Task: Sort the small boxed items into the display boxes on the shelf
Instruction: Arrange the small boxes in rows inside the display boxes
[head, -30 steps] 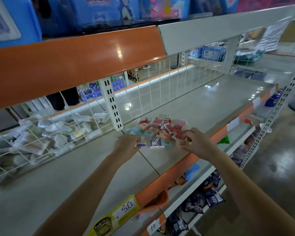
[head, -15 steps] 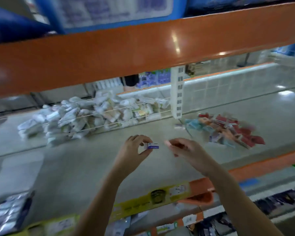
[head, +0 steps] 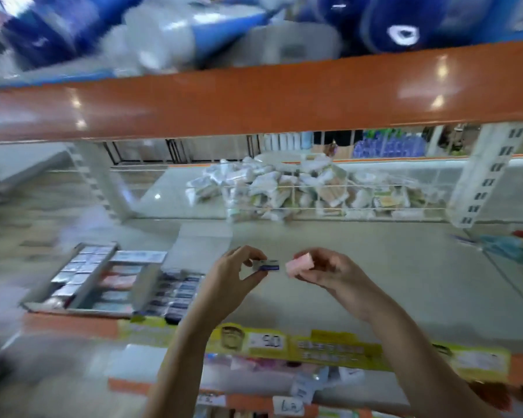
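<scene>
Your left hand [head: 239, 274] pinches a small blue-and-white box [head: 269, 264] between thumb and fingertips; your right hand [head: 323, 271] grips a small pink box [head: 299, 264], the two nearly touching above the shelf [head: 375, 267]; display boxes [head: 115, 282] lie at nine o'clock of your hands, part filled in rows; loose white packets [head: 290, 188] lie at twelve o'clock, behind a wire divider [head: 375, 188].

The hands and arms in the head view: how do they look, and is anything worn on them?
The left hand and the right hand are bare, with no gloves. Both forearms are bare too: no sleeve shows up to the bottom edge of the picture. I see no watch, bracelet or ring, though blur could hide a small one.
</scene>
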`<state>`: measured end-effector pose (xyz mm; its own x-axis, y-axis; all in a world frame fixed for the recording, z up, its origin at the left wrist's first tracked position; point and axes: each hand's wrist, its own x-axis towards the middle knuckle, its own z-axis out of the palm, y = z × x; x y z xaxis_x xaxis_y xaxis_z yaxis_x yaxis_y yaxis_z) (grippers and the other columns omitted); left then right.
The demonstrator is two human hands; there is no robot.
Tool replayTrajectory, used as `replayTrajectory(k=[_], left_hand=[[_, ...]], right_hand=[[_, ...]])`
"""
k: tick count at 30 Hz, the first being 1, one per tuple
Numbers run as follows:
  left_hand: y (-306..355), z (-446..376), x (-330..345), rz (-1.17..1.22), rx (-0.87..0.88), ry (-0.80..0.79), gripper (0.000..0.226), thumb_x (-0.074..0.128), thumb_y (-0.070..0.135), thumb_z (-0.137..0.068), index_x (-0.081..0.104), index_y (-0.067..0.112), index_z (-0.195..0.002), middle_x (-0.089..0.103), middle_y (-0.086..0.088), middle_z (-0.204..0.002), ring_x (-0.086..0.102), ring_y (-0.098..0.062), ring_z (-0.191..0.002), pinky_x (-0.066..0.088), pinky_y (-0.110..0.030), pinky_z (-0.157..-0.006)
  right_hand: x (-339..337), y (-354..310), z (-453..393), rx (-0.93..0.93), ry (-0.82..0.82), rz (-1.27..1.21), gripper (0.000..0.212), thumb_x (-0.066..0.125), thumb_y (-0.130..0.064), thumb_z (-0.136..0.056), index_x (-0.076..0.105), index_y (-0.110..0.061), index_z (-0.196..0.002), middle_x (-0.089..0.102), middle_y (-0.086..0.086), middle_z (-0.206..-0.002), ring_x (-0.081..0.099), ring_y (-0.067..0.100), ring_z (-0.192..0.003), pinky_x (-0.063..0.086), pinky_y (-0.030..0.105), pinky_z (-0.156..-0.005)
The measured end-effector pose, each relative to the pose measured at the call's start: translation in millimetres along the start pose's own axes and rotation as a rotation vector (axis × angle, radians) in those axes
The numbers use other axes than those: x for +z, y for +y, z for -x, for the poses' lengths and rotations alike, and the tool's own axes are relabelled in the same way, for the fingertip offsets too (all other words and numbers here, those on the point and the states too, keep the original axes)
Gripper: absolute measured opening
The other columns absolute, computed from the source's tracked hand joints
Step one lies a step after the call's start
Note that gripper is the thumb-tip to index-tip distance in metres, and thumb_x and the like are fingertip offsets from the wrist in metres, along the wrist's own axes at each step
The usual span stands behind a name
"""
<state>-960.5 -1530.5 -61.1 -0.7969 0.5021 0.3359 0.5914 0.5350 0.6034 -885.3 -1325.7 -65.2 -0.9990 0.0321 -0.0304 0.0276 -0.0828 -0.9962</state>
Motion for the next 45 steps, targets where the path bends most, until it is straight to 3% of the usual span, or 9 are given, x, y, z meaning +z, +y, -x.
replayTrajectory(k=[6, 10, 15, 19, 24, 29, 34, 41, 45], left_hand=[[-65.8, 22.4, -76.6, -0.058, -0.045, 0.004, 0.029, 0.073, 0.016, -0.077, 0.056, 0.037, -0.089, 0.054, 0.027, -0.081, 0.051, 0.011, -0.080, 0.036, -0.004, -0.069], [-110.6, 35.6, -116.5, -0.070, -0.088, 0.032, 0.021, 0.072, 0.015, -0.078, 0.064, 0.025, -0.094, 0.053, 0.021, -0.082, 0.049, 0.003, -0.077, 0.035, -0.004, -0.068], [-162.6, 49.2, -152.1, -0.074, -0.115, 0.073, 0.020, 0.074, 0.014, -0.077, 0.066, 0.021, -0.094, 0.051, 0.029, -0.079, 0.051, 0.009, -0.075, 0.036, -0.003, -0.067], [-197.4, 56.6, -167.2, -0.067, -0.165, 0.070, 0.022, 0.075, 0.016, -0.076, 0.066, 0.021, -0.095, 0.057, 0.019, -0.084, 0.054, 0.001, -0.075, 0.039, -0.009, -0.065], [-222.4, 60.6, -175.2, -0.085, -0.177, 0.078, 0.024, 0.075, 0.018, -0.076, 0.067, 0.021, -0.099, 0.056, 0.016, -0.089, 0.057, -0.011, -0.086, 0.042, -0.012, -0.070], [-231.7, 56.9, -176.6, -0.101, -0.155, 0.091, 0.026, 0.074, 0.020, -0.078, 0.066, 0.019, -0.103, 0.059, 0.012, -0.095, 0.055, -0.012, -0.088, 0.040, -0.016, -0.070], [-235.5, 51.5, -178.4, -0.108, -0.121, 0.064, 0.024, 0.070, 0.024, -0.081, 0.064, 0.023, -0.104, 0.056, 0.015, -0.096, 0.052, -0.008, -0.089, 0.039, -0.015, -0.070], [-237.6, 40.3, -181.0, -0.112, -0.120, 0.031, 0.023, 0.066, 0.027, -0.084, 0.062, 0.023, -0.107, 0.056, 0.014, -0.099, 0.052, -0.011, -0.094, 0.046, -0.027, -0.079], [-239.7, 34.9, -180.5, -0.098, -0.099, 0.031, 0.024, 0.067, 0.028, -0.083, 0.063, 0.021, -0.106, 0.058, 0.012, -0.099, 0.051, -0.009, -0.090, 0.041, -0.017, -0.071]], right_hand=[[98.5, -9.1, -40.4, -0.022, -0.027, 0.220, 0.026, 0.066, 0.000, -0.082, 0.063, -0.017, -0.102, 0.068, 0.000, -0.096, 0.065, 0.004, -0.085, 0.051, 0.017, -0.080], [159.5, -7.1, -68.3, -0.039, -0.031, 0.313, 0.029, 0.069, 0.000, -0.080, 0.062, -0.023, -0.097, 0.068, -0.005, -0.091, 0.066, 0.002, -0.078, 0.048, 0.011, -0.068], [219.3, 2.7, -98.8, -0.089, -0.032, 0.421, 0.031, 0.069, 0.001, -0.078, 0.063, -0.022, -0.099, 0.069, -0.001, -0.099, 0.066, 0.007, -0.085, 0.051, 0.015, -0.073], [253.7, 9.9, -122.3, -0.139, -0.038, 0.611, 0.031, 0.071, -0.007, -0.078, 0.062, -0.025, -0.102, 0.064, -0.006, -0.104, 0.063, 0.009, -0.093, 0.051, 0.020, -0.080], [278.2, 11.6, -144.5, -0.214, -0.055, 0.931, 0.030, 0.066, -0.015, -0.084, 0.059, -0.020, -0.112, 0.049, -0.013, -0.099, 0.050, 0.004, -0.090, 0.037, 0.008, -0.069], [285.1, 15.7, -163.1, -0.141, -0.037, 1.080, 0.024, 0.057, -0.015, -0.086, 0.059, -0.017, -0.110, 0.051, -0.008, -0.099, 0.049, 0.007, -0.089, 0.037, 0.020, -0.074], [289.4, 12.7, -175.3, 0.064, -0.090, 1.188, 0.023, 0.062, -0.024, -0.082, 0.058, -0.016, -0.103, 0.061, -0.002, -0.098, 0.058, 0.015, -0.089, 0.051, 0.034, -0.081], [291.8, 1.6, -182.8, 0.160, -0.102, 1.282, 0.036, 0.068, -0.022, -0.079, 0.058, -0.013, -0.112, 0.059, 0.003, -0.111, 0.058, 0.022, -0.098, 0.050, 0.037, -0.086], [293.3, 9.4, -178.1, 0.101, -0.058, 1.271, 0.027, 0.063, -0.022, -0.082, 0.059, -0.012, -0.106, 0.059, 0.003, -0.105, 0.059, 0.020, -0.092, 0.052, 0.036, -0.082]])
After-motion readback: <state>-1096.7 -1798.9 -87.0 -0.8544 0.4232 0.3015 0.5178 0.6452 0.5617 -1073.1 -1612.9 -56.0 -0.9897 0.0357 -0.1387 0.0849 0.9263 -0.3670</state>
